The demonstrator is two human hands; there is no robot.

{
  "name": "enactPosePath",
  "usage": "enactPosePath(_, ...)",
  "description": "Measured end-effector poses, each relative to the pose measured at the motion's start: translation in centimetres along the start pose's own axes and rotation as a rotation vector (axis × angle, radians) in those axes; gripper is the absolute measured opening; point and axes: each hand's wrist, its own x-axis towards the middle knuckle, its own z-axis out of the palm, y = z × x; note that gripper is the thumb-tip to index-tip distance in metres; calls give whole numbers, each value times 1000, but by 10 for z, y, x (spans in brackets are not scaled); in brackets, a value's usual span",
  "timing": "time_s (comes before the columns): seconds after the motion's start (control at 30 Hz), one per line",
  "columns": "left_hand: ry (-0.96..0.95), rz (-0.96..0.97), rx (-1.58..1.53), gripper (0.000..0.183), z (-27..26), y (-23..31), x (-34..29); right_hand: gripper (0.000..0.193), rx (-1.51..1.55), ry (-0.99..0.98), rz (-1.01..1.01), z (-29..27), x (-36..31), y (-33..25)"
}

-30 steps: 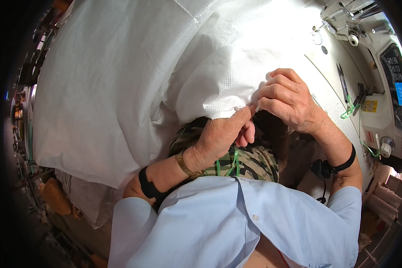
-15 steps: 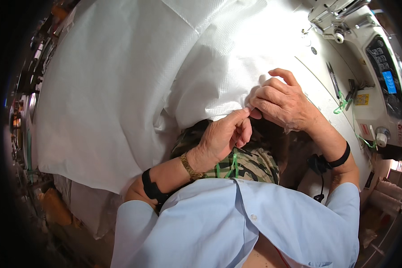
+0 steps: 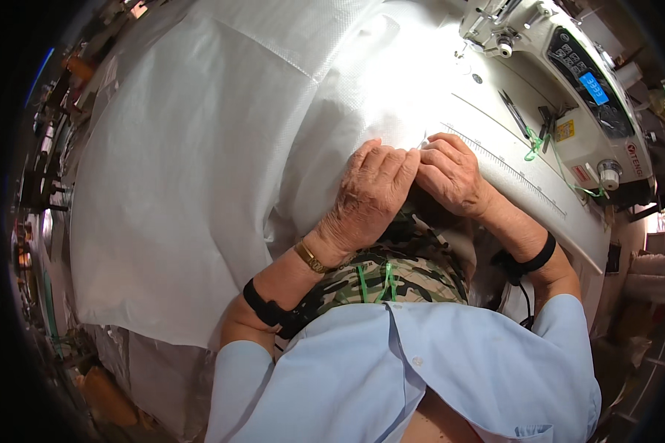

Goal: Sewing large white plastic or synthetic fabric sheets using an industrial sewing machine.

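Observation:
A large sheet of white woven plastic fabric (image 3: 192, 162) spreads over the table and hangs down in front of me on the left. My left hand (image 3: 373, 188) is closed on the fabric's near edge, its back facing up. Right beside it, my right hand (image 3: 452, 175) pinches the same edge, and the fingertips of both hands nearly touch. The thumbs and the part of the edge between the fingers are hidden. Bright light washes out the fabric just beyond my hands.
A white sewing machine (image 3: 584, 103) with a lit control panel stands at the far right. Tweezers (image 3: 513, 111) and a green cord (image 3: 533, 144) lie beside it. A ruler scale (image 3: 506, 166) runs along the table. Camouflage cloth (image 3: 355, 280) covers my lap.
My left hand has turned palm down and moved up onto the fabric edge. My right hand has curled its raised fingers in. The view has shifted, showing more of the ruler scale.

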Motion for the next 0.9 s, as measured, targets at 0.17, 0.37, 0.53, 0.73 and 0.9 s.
enactPosePath(0.17,-18,-1,1,19,7,-16,-8,14,100,-120,44,-14,9,3)
enactPosePath(0.37,19,227,44,11,1,-21,-1,17,171,-228,315,-42,21,49)
enactPosePath(0.53,-29,316,54,11,-4,-24,5,15,137,-467,323,-40,30,72)
enactPosePath(0.73,-58,365,61,12,-8,-27,11,11,200,-526,336,-37,34,81)
enactPosePath(0.9,-109,400,23,8,-7,-28,17,3,207,-567,326,-36,35,89)
